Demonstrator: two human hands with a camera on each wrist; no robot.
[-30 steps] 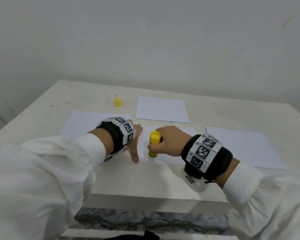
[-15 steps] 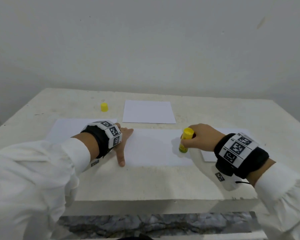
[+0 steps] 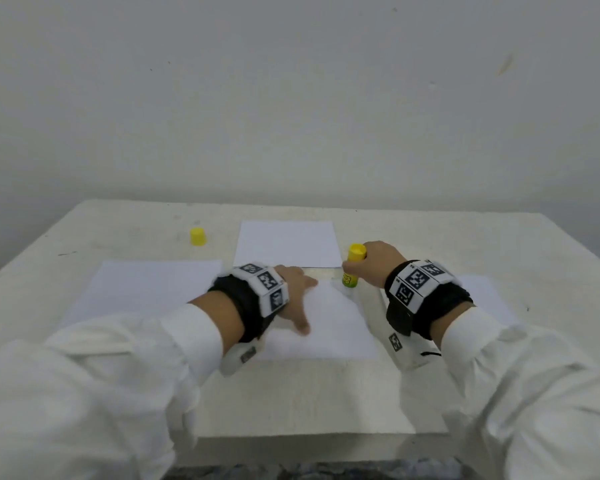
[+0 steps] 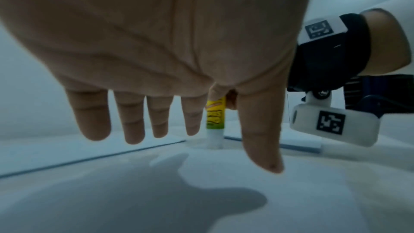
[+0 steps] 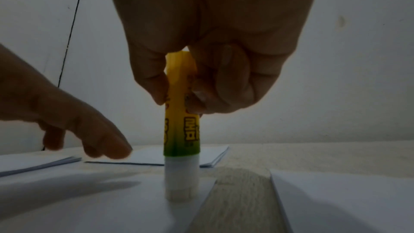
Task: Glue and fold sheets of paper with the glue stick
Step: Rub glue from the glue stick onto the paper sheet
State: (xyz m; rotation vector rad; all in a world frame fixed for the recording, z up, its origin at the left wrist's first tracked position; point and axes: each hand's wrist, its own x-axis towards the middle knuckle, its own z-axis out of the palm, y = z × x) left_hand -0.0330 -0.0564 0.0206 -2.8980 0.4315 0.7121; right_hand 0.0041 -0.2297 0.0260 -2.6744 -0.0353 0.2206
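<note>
At centre frame, the glue stick (image 3: 351, 268) is clasped in the right hand (image 3: 378, 266) at the sheet (image 3: 326, 327) corner; the flat, open left hand (image 3: 293, 289) may let paper slip.

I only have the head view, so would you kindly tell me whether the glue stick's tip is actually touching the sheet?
Observer: Yes; the right wrist view shows the glue stick upright, its white tip pressed onto the near sheet beside its right edge.
Operator: Thanks; how is it gripped?
Observer: The right hand pinches the barrel between thumb and curled fingers.
Operator: And the other hand?
Observer: The left wrist view shows the left hand with straight, spread fingers, holding nothing.
</note>
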